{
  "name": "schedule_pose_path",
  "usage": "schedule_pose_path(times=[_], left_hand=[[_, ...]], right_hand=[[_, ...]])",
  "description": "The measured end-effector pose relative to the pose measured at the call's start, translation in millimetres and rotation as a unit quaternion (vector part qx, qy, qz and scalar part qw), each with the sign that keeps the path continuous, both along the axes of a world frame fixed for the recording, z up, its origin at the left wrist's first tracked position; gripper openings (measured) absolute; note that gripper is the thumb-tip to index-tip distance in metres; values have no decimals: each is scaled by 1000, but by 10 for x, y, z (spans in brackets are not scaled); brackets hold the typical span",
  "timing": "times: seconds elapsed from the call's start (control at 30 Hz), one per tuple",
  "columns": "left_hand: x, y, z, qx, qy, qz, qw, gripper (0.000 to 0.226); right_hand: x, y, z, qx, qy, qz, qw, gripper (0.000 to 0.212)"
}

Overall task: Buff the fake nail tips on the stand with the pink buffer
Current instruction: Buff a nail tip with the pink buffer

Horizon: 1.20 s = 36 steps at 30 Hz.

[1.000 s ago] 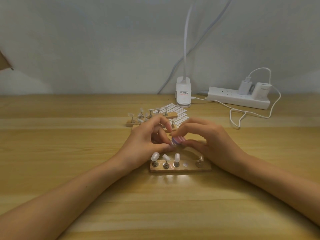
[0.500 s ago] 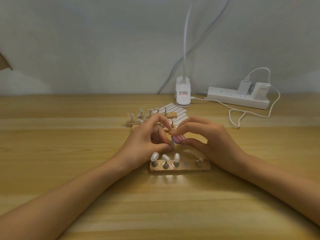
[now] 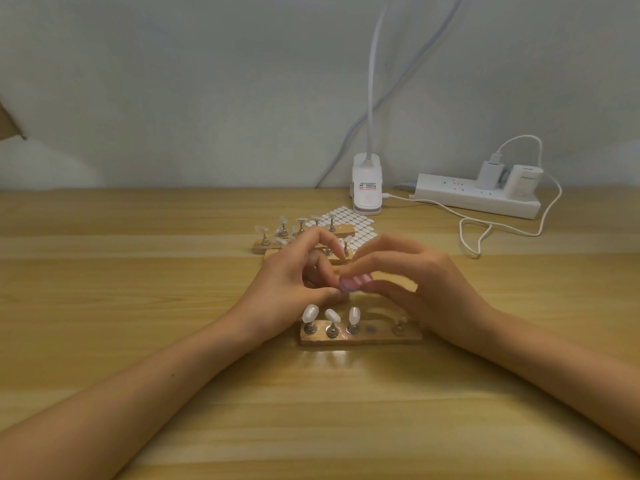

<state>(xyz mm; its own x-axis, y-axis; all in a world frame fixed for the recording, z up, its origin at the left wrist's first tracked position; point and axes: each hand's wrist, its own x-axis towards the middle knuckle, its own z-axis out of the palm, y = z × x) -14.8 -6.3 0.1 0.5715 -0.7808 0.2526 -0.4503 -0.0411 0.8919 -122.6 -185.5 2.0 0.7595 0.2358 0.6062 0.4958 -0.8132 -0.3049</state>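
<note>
Pink oval buffer (image 3: 355, 283) looks light and squashy, pinched edgewise in the right hand (image 3: 426, 285), fingers curled; the left hand (image 3: 294, 282) curls too, its hold unclear.

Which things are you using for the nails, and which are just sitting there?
For the job: pink buffer in the right hand, near wooden stand, white nail tips on it.
Just lying about: two far stands, sticker sheet, lamp base, power strip with chargers.

Wooden table (image 3: 121, 289): nail stands (image 3: 360, 337), power strip (image 3: 474, 200)
</note>
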Motion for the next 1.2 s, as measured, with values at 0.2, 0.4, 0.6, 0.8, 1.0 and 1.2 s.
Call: schedule_pose_path(times=[0.2,0.4,0.6,0.8,1.0,1.2], left_hand=[[-3,-1,2,3,-6,-1,1000,39],[1,-2,2,5,-14,-2,1000,40],[-1,2,10,7,-19,-1,1000,39],[-1,2,6,4,-11,0,1000,43],[-8,7,14,2,-8,-2,1000,43],[-11,3,16,4,-9,-3,1000,43]], right_hand=[[-9,-3,10,12,1,-9,1000,22],[3,-20,5,21,-2,-22,1000,21],[19,-14,0,17,-4,-27,1000,23],[13,0,-1,21,-1,-8,1000,24],[10,2,-9,12,-3,4,1000,22],[6,21,-7,5,-15,28,999,22]])
